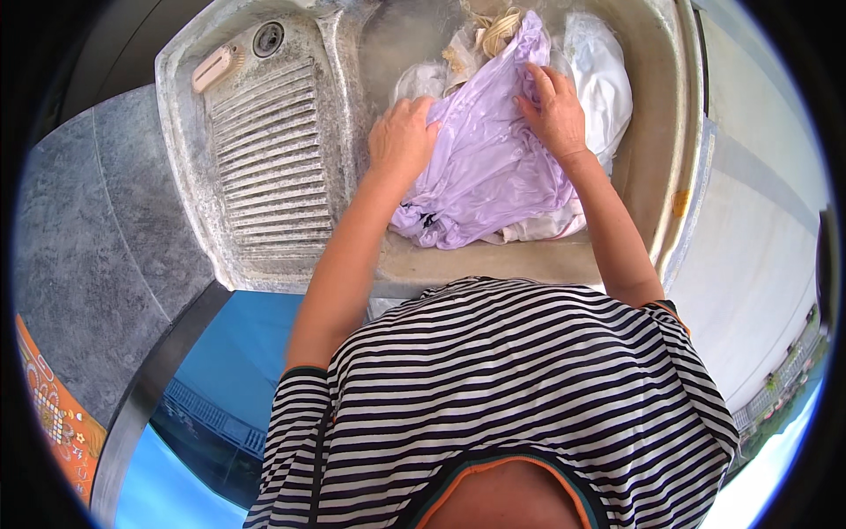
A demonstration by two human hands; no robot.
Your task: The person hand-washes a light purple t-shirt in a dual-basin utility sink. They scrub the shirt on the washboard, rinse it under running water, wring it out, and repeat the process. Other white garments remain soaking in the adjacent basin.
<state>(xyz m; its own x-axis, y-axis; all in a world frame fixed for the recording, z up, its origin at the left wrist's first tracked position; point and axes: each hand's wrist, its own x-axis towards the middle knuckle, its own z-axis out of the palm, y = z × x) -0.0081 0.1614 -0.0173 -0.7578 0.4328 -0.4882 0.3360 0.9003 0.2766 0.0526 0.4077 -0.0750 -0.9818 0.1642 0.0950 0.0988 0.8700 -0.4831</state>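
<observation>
A wet lavender garment (pixel 489 163) lies spread over other laundry in the sink basin. My left hand (pixel 401 139) is closed on its left edge, with the fingers curled and partly hidden. On the upper right part of the cloth rests my right hand (pixel 555 115), its thumb and fingers apart and touching the fabric. A dark patch shows among the folds at the garment's lower left corner. White cloth (pixel 599 84) bulges out to the right of it, and a beige, tied-looking bundle (pixel 498 33) sits at its far end.
To the left of the basin is a ribbed washboard (pixel 273 167) with a drain (pixel 268 39) at its far end. A pale pink scrub brush (pixel 216 69) lies beside the drain. Further left stands a grey countertop (pixel 97 212). The basin's near rim (pixel 493 263) is close to my body.
</observation>
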